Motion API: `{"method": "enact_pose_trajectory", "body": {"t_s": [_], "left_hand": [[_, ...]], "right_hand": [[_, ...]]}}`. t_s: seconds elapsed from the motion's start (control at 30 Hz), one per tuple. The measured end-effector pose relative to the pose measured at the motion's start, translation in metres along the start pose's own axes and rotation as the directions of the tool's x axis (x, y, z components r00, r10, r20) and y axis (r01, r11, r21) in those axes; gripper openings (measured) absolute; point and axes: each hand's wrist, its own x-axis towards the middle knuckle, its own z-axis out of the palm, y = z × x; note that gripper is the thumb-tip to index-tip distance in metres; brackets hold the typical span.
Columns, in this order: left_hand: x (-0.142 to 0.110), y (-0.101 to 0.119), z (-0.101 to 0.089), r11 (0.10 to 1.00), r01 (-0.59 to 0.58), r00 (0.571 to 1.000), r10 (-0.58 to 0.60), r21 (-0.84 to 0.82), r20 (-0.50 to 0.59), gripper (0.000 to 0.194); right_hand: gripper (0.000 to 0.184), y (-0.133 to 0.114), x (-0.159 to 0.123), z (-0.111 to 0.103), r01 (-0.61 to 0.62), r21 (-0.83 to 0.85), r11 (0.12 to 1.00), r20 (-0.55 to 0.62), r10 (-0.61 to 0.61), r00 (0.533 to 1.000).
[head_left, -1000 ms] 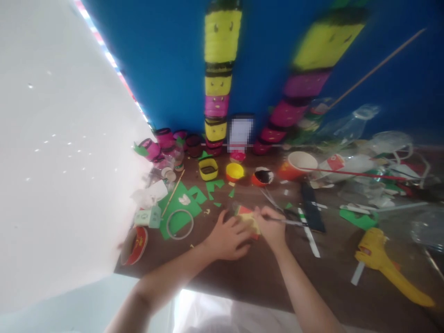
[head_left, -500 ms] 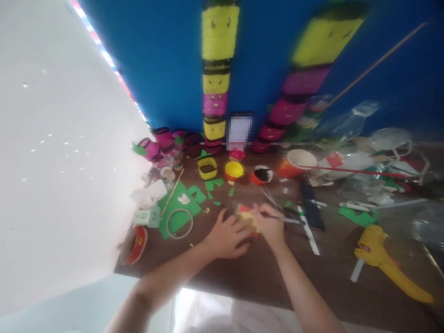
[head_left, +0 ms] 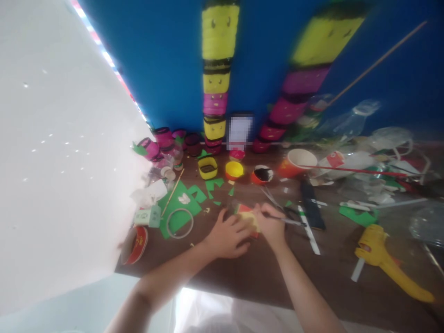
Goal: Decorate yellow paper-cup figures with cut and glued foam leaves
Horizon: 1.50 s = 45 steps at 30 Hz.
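My left hand [head_left: 231, 235] lies flat with its fingers spread, steadying a small yellow and red piece [head_left: 255, 223] on the dark table. Whether that piece is paper or plastic I cannot make out. Closed in a writing grip, my right hand [head_left: 270, 224] holds a slim pen-like tool [head_left: 292, 221], its back end pointing right. The tip is hidden by the fingers at the piece's right side. Just beyond the right hand lie scissors [head_left: 273, 198], partly covered.
Beyond the hands stand a yellow tub [head_left: 207, 167], a yellow paint cup [head_left: 234, 171], a black paint cup [head_left: 262, 175] and an orange paper cup [head_left: 299, 163]. Green sheet [head_left: 176, 201] and a tape ring [head_left: 180, 223] lie left; a yellow glue gun [head_left: 381, 254] and plastic bottles [head_left: 347, 164] lie right.
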Motion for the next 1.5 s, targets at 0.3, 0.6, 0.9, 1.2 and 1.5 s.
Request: {"method": "enact_pose_trajectory", "body": {"t_s": [0.3,0.6,0.9,1.2,1.5], "left_hand": [[-0.0003,-0.0003,0.0018,1.000,-0.002,1.000,0.002,0.016,-0.012,0.043],[-0.0003,-0.0006,0.0015,1.000,-0.003,1.000,0.003,-0.009,-0.002,0.042],[-0.0003,-0.0005,0.0010,1.000,-0.006,1.000,0.007,0.020,-0.010,0.042],[-0.0001,0.0002,0.0010,1.000,0.003,1.000,-0.003,-0.016,-0.005,0.040],[-0.0004,-0.0001,0.0016,1.000,0.003,1.000,-0.003,0.000,-0.003,0.042]], "right_hand": [[0.036,0.0003,-0.0007,-0.0007,0.027,0.034,0.999,0.001,-0.027,1.000],[0.037,0.0007,-0.0013,-0.0015,0.039,0.027,0.999,0.014,-0.039,0.999],[0.038,0.0001,-0.0011,-0.0012,0.022,0.003,1.000,0.030,-0.022,0.999],[0.039,0.0042,-0.0009,0.0004,-0.012,-0.007,1.000,0.008,0.012,1.000],[0.038,-0.0009,-0.0008,0.0000,0.013,-0.008,1.000,0.007,-0.013,1.000]]}}
